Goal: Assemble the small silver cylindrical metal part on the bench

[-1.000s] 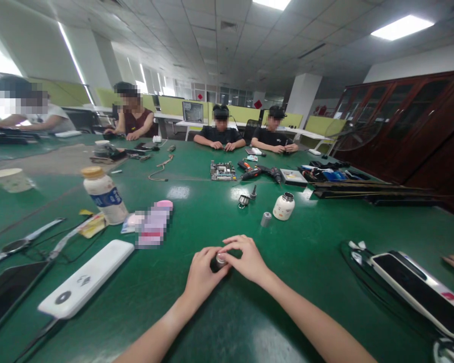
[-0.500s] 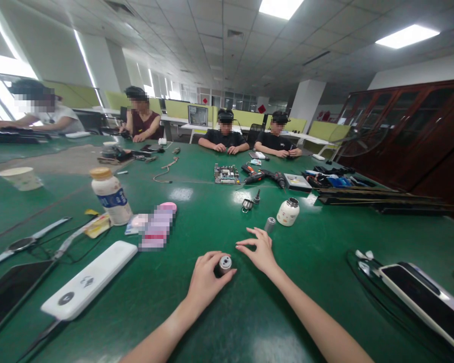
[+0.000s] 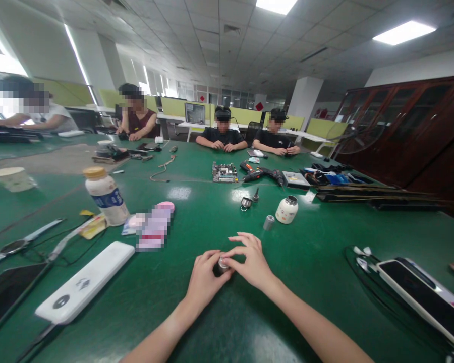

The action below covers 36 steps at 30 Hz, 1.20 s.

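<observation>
My left hand (image 3: 205, 276) is closed round a small dark cylinder with a silvery top (image 3: 222, 263), held just above the green table (image 3: 306, 262). My right hand (image 3: 249, 262) pinches the silvery top of the same cylinder with thumb and forefinger, its other fingers raised. Beyond my hands a small grey cap (image 3: 268, 222) and a white round jar (image 3: 286, 209) stand on the table. A metal ring part (image 3: 245, 203) lies further back.
A white flat device (image 3: 85, 282) and a dark tablet (image 3: 3, 295) lie at the left, with a white bottle (image 3: 106, 195) behind. A phone (image 3: 423, 295) and white cable lie at the right. Other people sit across the table, with a circuit board (image 3: 224, 172) and tools.
My right hand had pulled away towards the grey cap half a second ago; now it is back on the top of the cylinder. My left hand kept its hold.
</observation>
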Each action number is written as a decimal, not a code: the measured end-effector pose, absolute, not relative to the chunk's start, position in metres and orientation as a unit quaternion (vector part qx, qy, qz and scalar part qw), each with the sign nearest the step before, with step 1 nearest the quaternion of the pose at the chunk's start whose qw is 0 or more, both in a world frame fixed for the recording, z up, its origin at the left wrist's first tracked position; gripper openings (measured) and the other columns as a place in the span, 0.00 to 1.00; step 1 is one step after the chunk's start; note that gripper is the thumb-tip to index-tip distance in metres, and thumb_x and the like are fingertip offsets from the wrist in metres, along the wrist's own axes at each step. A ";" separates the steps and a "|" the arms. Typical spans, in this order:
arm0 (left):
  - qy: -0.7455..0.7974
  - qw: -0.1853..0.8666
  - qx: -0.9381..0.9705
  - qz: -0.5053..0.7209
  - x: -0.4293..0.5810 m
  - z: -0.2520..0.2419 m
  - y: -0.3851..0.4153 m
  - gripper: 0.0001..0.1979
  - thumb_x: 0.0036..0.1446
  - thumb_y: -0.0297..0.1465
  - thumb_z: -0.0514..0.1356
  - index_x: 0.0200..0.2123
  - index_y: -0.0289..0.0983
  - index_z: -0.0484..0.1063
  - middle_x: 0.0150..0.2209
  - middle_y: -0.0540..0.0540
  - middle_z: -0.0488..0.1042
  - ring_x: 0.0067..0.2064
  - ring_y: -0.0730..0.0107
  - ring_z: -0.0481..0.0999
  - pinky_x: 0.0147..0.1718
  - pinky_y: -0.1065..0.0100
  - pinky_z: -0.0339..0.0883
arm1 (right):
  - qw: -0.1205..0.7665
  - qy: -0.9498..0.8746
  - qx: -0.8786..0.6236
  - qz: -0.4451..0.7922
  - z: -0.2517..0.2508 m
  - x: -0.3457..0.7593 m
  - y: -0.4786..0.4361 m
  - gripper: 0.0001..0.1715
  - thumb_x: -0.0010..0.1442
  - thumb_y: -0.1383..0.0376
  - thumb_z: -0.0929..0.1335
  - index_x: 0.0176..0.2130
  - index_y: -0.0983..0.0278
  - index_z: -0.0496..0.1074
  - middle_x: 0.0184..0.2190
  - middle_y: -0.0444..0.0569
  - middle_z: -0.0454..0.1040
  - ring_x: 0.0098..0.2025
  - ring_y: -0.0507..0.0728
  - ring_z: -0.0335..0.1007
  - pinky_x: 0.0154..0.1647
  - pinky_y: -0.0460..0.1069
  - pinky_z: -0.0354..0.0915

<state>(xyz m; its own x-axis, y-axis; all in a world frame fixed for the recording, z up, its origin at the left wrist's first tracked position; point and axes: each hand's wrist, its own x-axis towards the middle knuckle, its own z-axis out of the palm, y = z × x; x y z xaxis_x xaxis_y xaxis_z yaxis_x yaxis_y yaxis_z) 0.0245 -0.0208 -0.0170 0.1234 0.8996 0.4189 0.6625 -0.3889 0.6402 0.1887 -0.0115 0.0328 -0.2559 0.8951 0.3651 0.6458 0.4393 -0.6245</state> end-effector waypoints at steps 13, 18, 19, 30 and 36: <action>0.534 0.168 0.732 0.387 0.024 -0.016 -0.021 0.14 0.49 0.35 0.67 0.41 0.41 0.79 0.41 0.44 0.79 0.44 0.57 0.78 0.45 0.55 0.71 | 0.357 -0.777 -0.491 0.167 0.036 0.187 -0.014 0.01 0.56 0.61 0.75 0.31 0.53 0.81 0.46 0.45 0.78 0.56 0.62 0.64 0.60 0.61 0.52; 0.532 0.182 0.737 0.375 0.024 -0.011 -0.022 0.14 0.50 0.39 0.68 0.40 0.41 0.79 0.41 0.44 0.80 0.45 0.56 0.78 0.46 0.55 0.70 | 0.384 -0.772 -0.480 0.160 0.042 0.195 -0.006 0.02 0.59 0.61 0.73 0.34 0.53 0.81 0.45 0.45 0.79 0.56 0.61 0.65 0.61 0.61 0.52; 0.528 0.187 0.740 0.373 0.024 -0.011 -0.022 0.16 0.50 0.41 0.68 0.41 0.42 0.79 0.42 0.44 0.80 0.45 0.56 0.77 0.47 0.54 0.69 | 0.391 -0.766 -0.486 0.155 0.043 0.199 -0.002 0.02 0.59 0.60 0.73 0.34 0.53 0.81 0.44 0.45 0.79 0.56 0.62 0.65 0.60 0.61 0.52; 0.513 0.193 0.766 0.336 0.022 -0.012 -0.020 0.23 0.50 0.43 0.69 0.49 0.45 0.76 0.49 0.45 0.78 0.52 0.54 0.75 0.52 0.53 0.67 | 0.321 -0.757 -0.543 0.170 -0.005 0.229 0.033 0.05 0.57 0.58 0.75 0.33 0.56 0.81 0.41 0.47 0.78 0.50 0.59 0.67 0.56 0.58 0.54; 0.493 0.184 0.792 0.310 0.023 -0.013 -0.022 0.22 0.52 0.44 0.67 0.50 0.45 0.76 0.53 0.42 0.76 0.55 0.53 0.73 0.55 0.51 0.65 | 0.308 -0.773 -0.529 0.164 -0.014 0.231 0.033 0.07 0.58 0.58 0.74 0.38 0.55 0.81 0.42 0.48 0.76 0.50 0.58 0.67 0.55 0.56 0.56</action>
